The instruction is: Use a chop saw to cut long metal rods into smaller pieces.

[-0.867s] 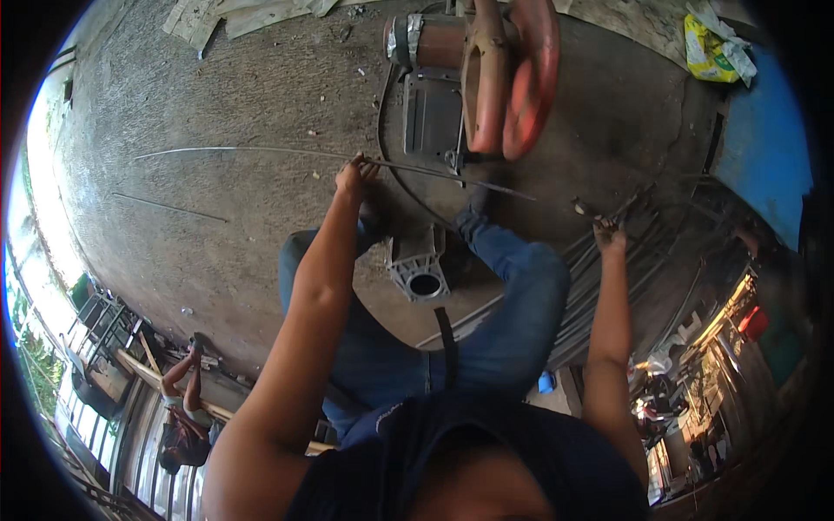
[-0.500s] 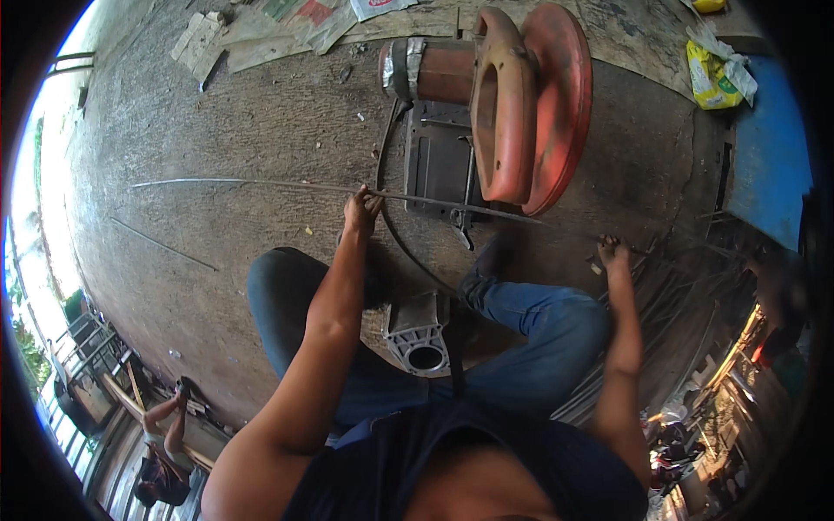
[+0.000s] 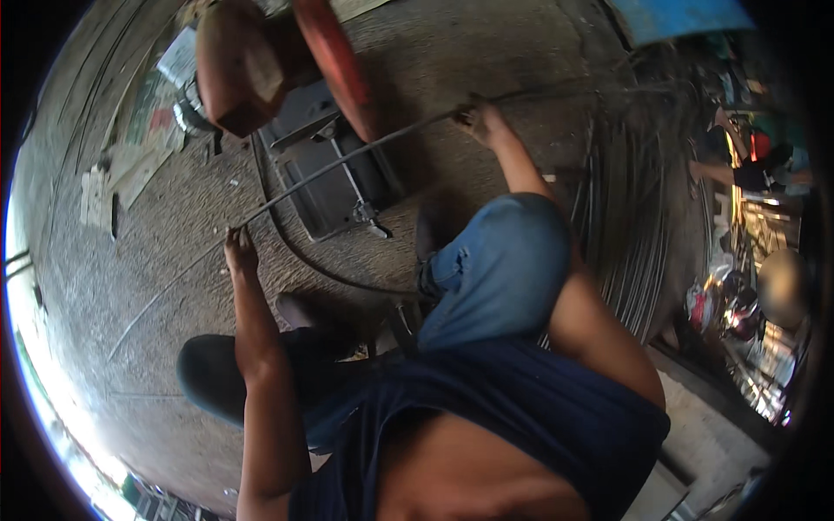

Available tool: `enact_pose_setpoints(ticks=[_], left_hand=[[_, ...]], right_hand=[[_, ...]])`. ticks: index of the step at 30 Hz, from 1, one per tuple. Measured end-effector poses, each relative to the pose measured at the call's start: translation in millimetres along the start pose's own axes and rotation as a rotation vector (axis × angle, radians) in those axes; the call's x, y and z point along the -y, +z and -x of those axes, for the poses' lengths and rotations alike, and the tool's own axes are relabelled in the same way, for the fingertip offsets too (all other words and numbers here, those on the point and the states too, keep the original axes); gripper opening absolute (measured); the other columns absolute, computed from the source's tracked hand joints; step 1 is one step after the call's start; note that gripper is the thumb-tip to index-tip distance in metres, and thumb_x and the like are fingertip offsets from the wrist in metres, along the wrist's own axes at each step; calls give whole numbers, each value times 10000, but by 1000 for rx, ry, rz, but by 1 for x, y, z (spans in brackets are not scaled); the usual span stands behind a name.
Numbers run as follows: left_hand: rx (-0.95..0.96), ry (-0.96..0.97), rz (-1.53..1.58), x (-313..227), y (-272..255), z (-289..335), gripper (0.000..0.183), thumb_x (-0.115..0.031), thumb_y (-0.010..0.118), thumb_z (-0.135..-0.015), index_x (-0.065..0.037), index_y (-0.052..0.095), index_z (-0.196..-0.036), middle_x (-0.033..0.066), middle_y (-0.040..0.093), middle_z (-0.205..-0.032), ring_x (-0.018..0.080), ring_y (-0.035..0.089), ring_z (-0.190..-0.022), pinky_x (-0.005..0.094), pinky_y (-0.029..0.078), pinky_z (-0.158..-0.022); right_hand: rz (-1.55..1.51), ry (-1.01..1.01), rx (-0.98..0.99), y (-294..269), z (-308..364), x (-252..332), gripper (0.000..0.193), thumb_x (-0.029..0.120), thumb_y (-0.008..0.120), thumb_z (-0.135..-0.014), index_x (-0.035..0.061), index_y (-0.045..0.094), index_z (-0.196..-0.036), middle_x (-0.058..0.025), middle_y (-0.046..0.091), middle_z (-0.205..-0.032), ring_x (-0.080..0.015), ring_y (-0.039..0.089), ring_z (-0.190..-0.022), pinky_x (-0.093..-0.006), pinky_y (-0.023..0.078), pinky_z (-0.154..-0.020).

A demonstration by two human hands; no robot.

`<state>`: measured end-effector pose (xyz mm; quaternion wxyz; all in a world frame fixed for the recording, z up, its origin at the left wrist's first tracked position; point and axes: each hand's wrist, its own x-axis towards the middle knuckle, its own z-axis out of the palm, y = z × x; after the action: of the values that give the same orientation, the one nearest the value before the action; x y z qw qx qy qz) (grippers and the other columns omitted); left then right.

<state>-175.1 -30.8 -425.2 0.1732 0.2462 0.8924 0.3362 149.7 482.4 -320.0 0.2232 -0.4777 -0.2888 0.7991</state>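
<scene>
The left hand (image 3: 240, 250) sits at about nine o'clock of the view's middle, its forearm running straight up from the six o'clock edge, elbow nearly locked, fingers curled shut in a fist with the knuckles pointing toward twelve. The right hand (image 3: 483, 122) is well apart from it, up toward one o'clock, also closed tight. Its forearm slants from the bent elbow at four o'clock, crossing above the raised right knee, wrist bent slightly toward eleven.

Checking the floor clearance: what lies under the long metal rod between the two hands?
Under the rod: a dark metal machine base, a black cable and concrete floor. The orange wheel guard covers part of the base.
</scene>
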Motion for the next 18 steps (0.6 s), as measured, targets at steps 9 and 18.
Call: enact_pose_setpoints(ticks=[9,18], left_hand=[[-203,-275,1061,29,12,-27,252,-157,459,-976,56,505,-1103,124,537,-1056,199,531,-1017,252,482,-930],[-87,-663,1326,-62,58,-30,352,-307,606,-890,-52,568,-1130,111,610,-1029,189,547,-1052,294,445,-882]], right_hand=[[-110,-118,215,7,21,-4,162,91,539,-913,-3,523,-1043,-125,575,-916,-244,607,-852,-410,566,-817],[-128,-198,472,35,8,-74,312,111,546,-921,41,485,-1218,-84,549,-1049,-234,588,-976,-409,503,-927]])
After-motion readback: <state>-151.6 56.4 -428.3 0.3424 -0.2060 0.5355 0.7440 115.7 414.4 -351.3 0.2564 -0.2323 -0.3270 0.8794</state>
